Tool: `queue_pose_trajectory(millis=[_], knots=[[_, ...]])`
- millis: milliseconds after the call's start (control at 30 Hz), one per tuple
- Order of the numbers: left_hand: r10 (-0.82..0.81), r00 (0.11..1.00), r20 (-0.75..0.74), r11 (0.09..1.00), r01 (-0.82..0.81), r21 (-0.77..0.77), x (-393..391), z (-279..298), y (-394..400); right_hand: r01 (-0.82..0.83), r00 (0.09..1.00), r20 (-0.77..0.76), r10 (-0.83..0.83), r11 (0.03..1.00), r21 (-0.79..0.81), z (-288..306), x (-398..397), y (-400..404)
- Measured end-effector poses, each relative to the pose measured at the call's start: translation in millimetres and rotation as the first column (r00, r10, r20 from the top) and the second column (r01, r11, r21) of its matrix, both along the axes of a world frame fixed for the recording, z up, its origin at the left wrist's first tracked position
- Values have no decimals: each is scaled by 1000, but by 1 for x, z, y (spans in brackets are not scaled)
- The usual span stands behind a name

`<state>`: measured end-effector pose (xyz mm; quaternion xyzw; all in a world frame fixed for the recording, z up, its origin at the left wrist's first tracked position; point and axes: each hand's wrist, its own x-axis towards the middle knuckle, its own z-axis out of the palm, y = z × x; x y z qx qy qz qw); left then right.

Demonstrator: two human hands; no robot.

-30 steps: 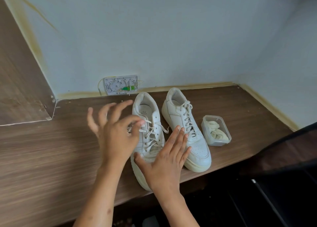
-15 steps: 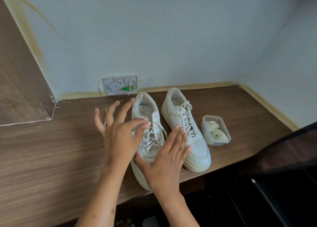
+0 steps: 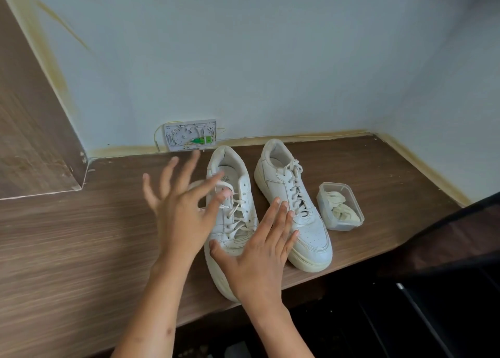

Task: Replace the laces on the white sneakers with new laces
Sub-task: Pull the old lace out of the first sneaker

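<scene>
The tabletop point(image 3: 81, 244) was dark brown wood-grain laminate, tucked right into a corner. Pale bluish-white walls point(image 3: 243, 60) met at the back right, and a yellowish stain line point(image 3: 297, 137) ran along where they joined the surface. On the left a wood-grain side panel point(image 3: 24, 130) stood against the wall, with chipped edging at its lower corner. A small open wall box point(image 3: 190, 135) sat low on the back wall, thin yellow wire looping out and a green bit inside. Lighting was soft and even. Below the front edge everything was dark.
</scene>
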<state>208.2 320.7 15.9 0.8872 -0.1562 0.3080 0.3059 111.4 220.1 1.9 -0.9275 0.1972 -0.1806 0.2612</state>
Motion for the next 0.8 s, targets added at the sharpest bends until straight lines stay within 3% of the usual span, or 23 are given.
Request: queue_pose_trajectory(millis=[67, 167, 233, 300, 333, 433, 500, 567, 700, 800], knots=[[-32, 999, 44, 999, 32, 16, -1, -2, -5, 7, 1000, -5, -7, 1000, -5, -1, 1, 0], [3, 993, 117, 996, 7, -85, -4, 0, -9, 28, 1000, -2, -28, 1000, -6, -2, 1, 2], [48, 997, 63, 958, -28, -285, -4, 4, -6, 30, 999, -12, -30, 1000, 2, -2, 1, 2], [85, 996, -33, 847, -89, -523, -3, 9, 6, 30, 999, -26, -29, 999, 20, -2, 0, 2], [114, 990, -78, 814, -138, -564, -1, 11, 14, 31, 999, -24, -30, 999, 27, -1, 0, 2], [224, 931, -289, 878, -321, -354, 2, 10, 32, 23, 999, -26, -22, 999, 36, 0, 1, 2], [237, 856, -460, 923, -346, -167, 3, 7, 33, 15, 999, -30, -14, 998, 55, 1, 1, 2], [142, 831, -537, 966, -236, -110, 4, 3, 33, 4, 999, -45, -1, 998, 67, 3, 0, 1], [-245, 856, -455, 968, 194, -157, 3, 5, 32, -67, 997, 41, 61, 981, 183, 9, 1, -2], [-317, 842, -437, 940, 341, -25, -1, 4, 26, -131, 979, 172, 111, 985, 109, 14, 9, -9]])
